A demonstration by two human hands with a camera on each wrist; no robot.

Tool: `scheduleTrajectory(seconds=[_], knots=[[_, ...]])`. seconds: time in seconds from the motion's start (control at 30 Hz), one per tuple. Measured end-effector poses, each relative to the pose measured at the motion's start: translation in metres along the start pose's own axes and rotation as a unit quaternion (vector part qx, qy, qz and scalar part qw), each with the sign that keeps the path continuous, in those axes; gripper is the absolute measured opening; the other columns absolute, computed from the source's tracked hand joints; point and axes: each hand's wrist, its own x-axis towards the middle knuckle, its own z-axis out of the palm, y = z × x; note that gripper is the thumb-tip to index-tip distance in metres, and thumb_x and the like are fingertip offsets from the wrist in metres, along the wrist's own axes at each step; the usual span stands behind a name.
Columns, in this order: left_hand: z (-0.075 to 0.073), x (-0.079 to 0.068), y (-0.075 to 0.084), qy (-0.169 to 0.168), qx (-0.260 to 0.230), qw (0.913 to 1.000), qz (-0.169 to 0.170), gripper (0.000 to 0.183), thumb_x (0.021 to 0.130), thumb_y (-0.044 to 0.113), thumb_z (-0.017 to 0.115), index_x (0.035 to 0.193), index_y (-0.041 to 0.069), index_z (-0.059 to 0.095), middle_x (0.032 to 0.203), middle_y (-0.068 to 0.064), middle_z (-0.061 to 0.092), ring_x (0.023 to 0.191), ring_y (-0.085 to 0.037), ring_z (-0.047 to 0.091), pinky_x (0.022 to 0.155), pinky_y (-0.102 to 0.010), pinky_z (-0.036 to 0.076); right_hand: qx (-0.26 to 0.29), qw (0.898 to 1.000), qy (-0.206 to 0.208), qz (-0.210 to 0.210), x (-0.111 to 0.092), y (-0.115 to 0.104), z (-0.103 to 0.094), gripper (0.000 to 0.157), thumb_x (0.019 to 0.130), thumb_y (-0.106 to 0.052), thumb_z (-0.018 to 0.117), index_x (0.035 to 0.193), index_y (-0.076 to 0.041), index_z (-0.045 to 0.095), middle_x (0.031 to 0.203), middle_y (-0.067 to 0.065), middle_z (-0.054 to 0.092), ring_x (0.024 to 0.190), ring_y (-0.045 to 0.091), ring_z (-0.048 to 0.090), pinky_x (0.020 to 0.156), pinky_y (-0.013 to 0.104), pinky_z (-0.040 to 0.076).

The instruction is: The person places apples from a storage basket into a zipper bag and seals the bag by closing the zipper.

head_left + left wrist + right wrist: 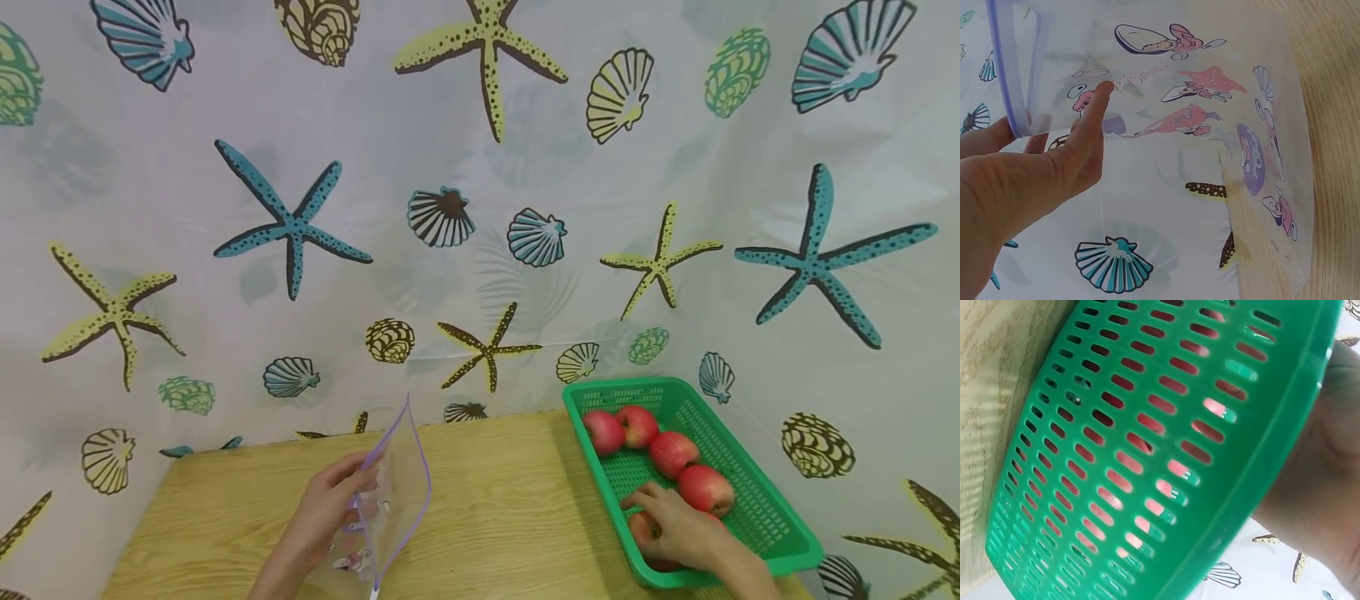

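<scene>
Left grip point(324, 504) pinching the bag point(401, 496), the right grip point(678, 529), curled round an apple point(643, 528), should lift clear of the basket point(759, 500).

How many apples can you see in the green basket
At least 5: two apples at the basket's far end, two more nearer along its middle, one at the right hand. Red beside the hand may be another; some may be hidden.

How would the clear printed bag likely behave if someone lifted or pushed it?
The bag is probably light and floppy: the table shows through its thin-looking film. Its purple rim may be a bit stiffer, as it stands open in a pointed shape. The smooth, shiny surface might feel slightly slippery.
</scene>
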Motion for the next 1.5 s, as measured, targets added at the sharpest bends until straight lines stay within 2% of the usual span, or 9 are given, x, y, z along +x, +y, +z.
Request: scheduleTrajectory(seconds=[0.1,0.37,0.6,1.03,1.13,1.27,1.5], knots=[[0.0,0.0,-0.001,0.0,-0.004,1.0,0.0,0.044,0.091,0.032,0.06,0.127,0.008,0.056,0.12,-0.012,0.052,0.106,-0.024,0.049,0.079,-0.04,0.052,-0.01,1.0,-0.011,0.009,0.0,0.0,0.004,0.033,0.08,-0.014,0.067,0.112,-0.021,0.061,0.111,-0.003,0.053,0.095,0.021,0.05,0.068,0.032,0.046],[-0.001,0.0,-0.002,0.003,-0.005,1.0,-0.001,0.043,0.09,0.03,0.06,0.127,0.007,0.056,0.119,-0.012,0.054,0.105,-0.024,0.051,0.078,-0.039,0.052,0.003,0.999,-0.029,0.014,0.0,0.0,0.009,0.041,0.073,-0.001,0.064,0.111,-0.016,0.062,0.11,0.0,0.052,0.098,0.03,0.051,0.072,0.041,0.049],[-0.001,0.0,-0.001,0.006,-0.007,1.0,-0.002,0.04,0.09,0.029,0.061,0.124,0.008,0.058,0.117,-0.012,0.055,0.104,-0.025,0.052,0.076,-0.038,0.053,-0.002,0.999,-0.037,0.001,0.002,0.002,0.012,0.044,0.068,0.0,0.063,0.104,-0.023,0.06,0.107,-0.004,0.05,0.087,0.02,0.043,0.064,0.029,0.04],[0.0,-0.001,0.0,0.007,-0.014,0.9999,-0.003,0.043,0.09,0.028,0.061,0.126,0.006,0.056,0.119,-0.013,0.054,0.103,-0.024,0.052,0.075,-0.038,0.053,-0.008,0.999,-0.037,-0.008,0.003,0.003,0.013,0.044,0.066,0.001,0.064,0.103,-0.022,0.061,0.104,-0.005,0.05,0.086,0.019,0.043,0.065,0.029,0.04],[0.001,-0.001,-0.001,0.008,-0.019,0.9998,-0.003,0.043,0.09,0.028,0.061,0.126,0.006,0.057,0.119,-0.014,0.055,0.103,-0.025,0.053,0.074,-0.038,0.053,-0.021,0.999,-0.029,-0.01,0.002,0.003,0.013,0.045,0.064,0.0,0.065,0.103,-0.022,0.061,0.103,-0.006,0.05,0.088,0.019,0.044,0.067,0.03,0.043],[0.001,-0.001,-0.001,0.008,-0.018,0.9998,-0.003,0.04,0.089,0.028,0.062,0.124,0.007,0.058,0.119,-0.015,0.055,0.103,-0.025,0.053,0.074,-0.038,0.053,-0.064,0.998,0.0,-0.011,0.002,0.0,0.01,0.046,0.059,-0.006,0.069,0.101,-0.024,0.063,0.102,-0.008,0.052,0.088,0.017,0.045,0.067,0.031,0.045],[0.001,-0.002,0.0,0.005,-0.007,1.0,0.001,0.042,0.09,0.029,0.061,0.125,0.008,0.058,0.117,-0.013,0.055,0.103,-0.025,0.052,0.074,-0.038,0.053,-0.137,0.99,0.041,0.001,0.007,-0.007,-0.001,0.046,0.054,-0.015,0.079,0.096,-0.024,0.064,0.1,-0.007,0.051,0.087,0.021,0.045,0.06,0.041,0.041]])
